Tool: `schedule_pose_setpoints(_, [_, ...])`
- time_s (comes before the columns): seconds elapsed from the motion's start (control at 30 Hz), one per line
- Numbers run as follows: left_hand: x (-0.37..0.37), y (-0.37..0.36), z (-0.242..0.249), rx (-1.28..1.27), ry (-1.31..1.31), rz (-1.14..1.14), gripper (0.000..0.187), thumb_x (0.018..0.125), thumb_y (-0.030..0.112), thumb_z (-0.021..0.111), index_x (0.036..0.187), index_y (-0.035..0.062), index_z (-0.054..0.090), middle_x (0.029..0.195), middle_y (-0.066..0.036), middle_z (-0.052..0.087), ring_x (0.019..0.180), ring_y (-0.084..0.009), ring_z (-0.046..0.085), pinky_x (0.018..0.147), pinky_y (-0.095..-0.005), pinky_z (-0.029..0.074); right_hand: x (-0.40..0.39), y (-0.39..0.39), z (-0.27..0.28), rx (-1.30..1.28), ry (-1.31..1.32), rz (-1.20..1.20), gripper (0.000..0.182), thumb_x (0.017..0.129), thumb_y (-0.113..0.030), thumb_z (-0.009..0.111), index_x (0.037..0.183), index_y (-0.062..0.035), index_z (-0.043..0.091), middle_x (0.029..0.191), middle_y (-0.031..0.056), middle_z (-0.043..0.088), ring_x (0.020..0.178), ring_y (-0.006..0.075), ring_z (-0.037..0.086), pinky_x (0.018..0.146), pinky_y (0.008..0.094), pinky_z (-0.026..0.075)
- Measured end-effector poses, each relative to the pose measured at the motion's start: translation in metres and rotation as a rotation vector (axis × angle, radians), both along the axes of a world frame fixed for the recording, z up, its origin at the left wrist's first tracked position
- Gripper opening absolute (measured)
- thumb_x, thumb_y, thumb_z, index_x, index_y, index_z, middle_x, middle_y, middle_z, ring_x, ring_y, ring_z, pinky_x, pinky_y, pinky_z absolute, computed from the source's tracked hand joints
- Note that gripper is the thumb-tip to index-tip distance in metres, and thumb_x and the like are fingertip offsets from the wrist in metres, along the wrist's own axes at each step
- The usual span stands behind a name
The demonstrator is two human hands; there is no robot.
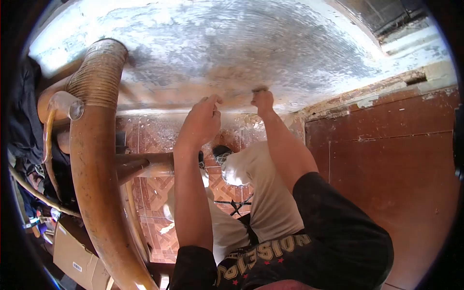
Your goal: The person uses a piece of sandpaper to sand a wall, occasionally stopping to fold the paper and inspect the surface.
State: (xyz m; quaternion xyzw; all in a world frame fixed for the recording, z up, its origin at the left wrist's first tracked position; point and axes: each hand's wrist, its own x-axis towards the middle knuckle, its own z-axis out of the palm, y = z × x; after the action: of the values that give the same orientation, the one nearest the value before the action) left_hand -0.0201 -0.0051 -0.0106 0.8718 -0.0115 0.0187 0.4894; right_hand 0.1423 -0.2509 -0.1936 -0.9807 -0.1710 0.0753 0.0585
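Observation:
My right hand [262,102] is closed at the lower part of the wall [227,53], its fingers around a small dark flat piece [260,89] that lies against the surface. What kind of piece it is cannot be made out. White, grey and brown patches with many curved scuff marks cover the wall. My left hand [202,121] hovers close to the wall's lower edge, to the left of the right one. Its fingers are loosely bent and apart, with nothing visible in them.
A thick rattan furniture frame [92,159] stands close on my left. Behind it are dark cloth [26,111] and a cardboard box [77,253]. A reddish-brown panel [386,154] borders the right side. White debris [164,133] litters the patterned floor [154,212] by my feet.

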Motion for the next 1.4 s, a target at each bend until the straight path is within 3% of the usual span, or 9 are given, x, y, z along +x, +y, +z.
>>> schedule_pose_setpoints(0.1, [0.003, 0.003, 0.004, -0.007, 0.021, 0.045, 0.027, 0.086, 0.001, 0.048, 0.112, 0.0027, 0.055, 0.094, -0.018, 0.059, 0.085, -0.0308, 0.058, 0.078, -0.0379, 0.046, -0.020, 0.018, 0.059, 1.338, 0.216, -0.783, 0.015, 0.087, -0.008, 0.046, 0.079, -0.0005, 0.057, 0.067, 0.0082, 0.056, 0.055, 0.0174, 0.053, 0.047, 0.0320, 0.044])
schedule_pose_setpoints(0.5, [0.005, -0.015, 0.002, 0.038, 0.038, -0.016, 0.029, 0.084, 0.000, 0.048, 0.112, 0.0024, 0.055, 0.096, -0.019, 0.058, 0.086, -0.0352, 0.058, 0.079, -0.0410, 0.045, -0.017, 0.011, 0.065, 1.335, 0.423, -0.669, 0.017, 0.087, -0.007, 0.041, 0.080, 0.0005, 0.055, 0.065, 0.0057, 0.051, 0.050, 0.0142, 0.043, 0.043, 0.0303, 0.037])
schedule_pose_setpoints(0.7, [0.006, -0.009, 0.004, 0.024, 0.061, 0.001, 0.029, 0.083, 0.000, 0.048, 0.111, 0.0021, 0.055, 0.097, -0.019, 0.058, 0.089, -0.0359, 0.058, 0.080, -0.0420, 0.045, -0.013, 0.011, 0.080, 1.465, 0.427, -0.667, 0.015, 0.085, -0.007, 0.049, 0.079, 0.0042, 0.057, 0.067, 0.0115, 0.056, 0.054, 0.0217, 0.056, 0.046, 0.0346, 0.048])
schedule_pose_setpoints(0.8, [0.006, -0.013, 0.000, 0.033, 0.025, -0.009, 0.029, 0.083, 0.001, 0.048, 0.112, 0.0025, 0.055, 0.098, -0.019, 0.059, 0.089, -0.0359, 0.058, 0.080, -0.0419, 0.045, -0.031, 0.023, 0.100, 1.482, 0.211, -0.782, 0.017, 0.087, -0.005, 0.041, 0.079, -0.0007, 0.055, 0.064, 0.0050, 0.048, 0.049, 0.0126, 0.039, 0.042, 0.0288, 0.033])
schedule_pose_setpoints(0.9, [0.005, -0.013, 0.001, 0.035, 0.036, -0.023, 0.030, 0.083, 0.001, 0.048, 0.113, 0.0032, 0.054, 0.098, -0.019, 0.059, 0.090, -0.0360, 0.058, 0.080, -0.0419, 0.045, -0.022, 0.020, 0.086, 1.316, 0.167, -0.763, 0.018, 0.087, -0.008, 0.046, 0.080, 0.0024, 0.059, 0.067, 0.0103, 0.056, 0.054, 0.0204, 0.053, 0.045, 0.0347, 0.046])
schedule_pose_setpoints(1.03, [0.005, -0.008, 0.010, 0.026, 0.148, -0.011, 0.027, 0.084, 0.005, 0.050, 0.111, 0.0018, 0.053, 0.104, -0.022, 0.059, 0.098, -0.0391, 0.058, 0.085, -0.0467, 0.046, -0.010, 0.013, 0.072, 1.446, 0.489, -0.763, 0.019, 0.088, -0.011, 0.047, 0.081, -0.0001, 0.061, 0.064, 0.0082, 0.055, 0.051, 0.0169, 0.049, 0.044, 0.0325, 0.041])
schedule_pose_setpoints(1.3, [0.006, -0.013, 0.005, 0.075, 0.098, -0.003, 0.028, 0.084, 0.005, 0.051, 0.112, 0.0035, 0.054, 0.099, -0.019, 0.059, 0.089, -0.0351, 0.058, 0.080, -0.0429, 0.046, -0.020, 0.013, 0.083, 1.433, 0.138, -0.692, 0.031, 0.094, -0.020, 0.044, 0.079, 0.0027, 0.059, 0.062, 0.0087, 0.054, 0.050, 0.0182, 0.050, 0.044, 0.0327, 0.042])
schedule_pose_setpoints(1.37, [0.007, -0.011, 0.010, 0.073, 0.148, -0.011, 0.027, 0.084, 0.007, 0.051, 0.111, 0.0033, 0.053, 0.102, -0.021, 0.059, 0.097, -0.0379, 0.059, 0.084, -0.0457, 0.047, -0.011, 0.007, 0.062, 1.490, 0.545, -0.830, 0.029, 0.094, -0.018, 0.042, 0.078, 0.0021, 0.058, 0.060, 0.0084, 0.051, 0.049, 0.0178, 0.048, 0.043, 0.0307, 0.039])
schedule_pose_setpoints(1.4, [0.006, -0.010, 0.008, 0.070, 0.150, -0.008, 0.027, 0.084, 0.007, 0.051, 0.111, 0.0034, 0.053, 0.102, -0.021, 0.059, 0.097, -0.0377, 0.059, 0.084, -0.0456, 0.047, -0.013, 0.017, 0.074, 1.492, 0.430, -0.901, 0.023, 0.088, -0.004, 0.036, 0.076, -0.0026, 0.056, 0.059, 0.0014, 0.042, 0.045, 0.0092, 0.031, 0.040, 0.0261, 0.024])
